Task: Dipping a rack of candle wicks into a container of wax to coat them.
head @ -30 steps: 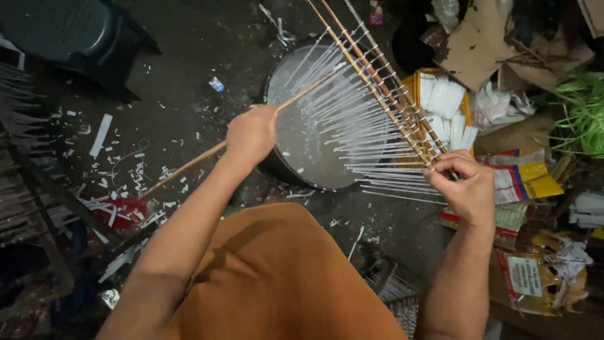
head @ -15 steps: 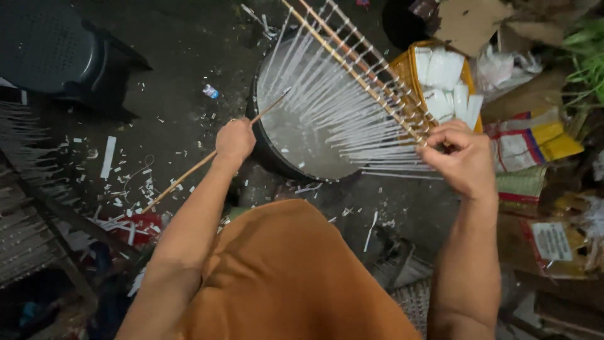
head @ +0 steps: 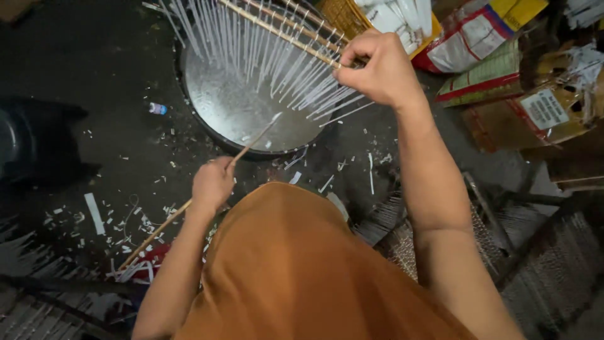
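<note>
Two bare hands worked over a dark, littered floor (head: 126,75), where a round metal pan (head: 242,113) lay below a wooden rack (head: 283,31) hung with rows of thin white tapers (head: 251,50). Compared with half a second before, the rack sat closer to the wearer and nearer the top of the view, and the long wooden stick (head: 189,204) had dropped from the hanging tapers to point down at the pan's near rim, which suggested one pass along the row had ended. Cardboard and printed packets (head: 497,69) crowded the right side beside a yellow basket (head: 352,16) of white pieces. An orange garment (head: 302,271) filled the foreground. Her right hand (head: 377,69) was clenched tight around the rack's near end, fingers fully curled. Her left hand (head: 212,184) was wrapped shut around the stick at mid-length. White wax scraps (head: 141,220) dotted the floor, with a small bottle (head: 157,108) left of the pan.
</note>
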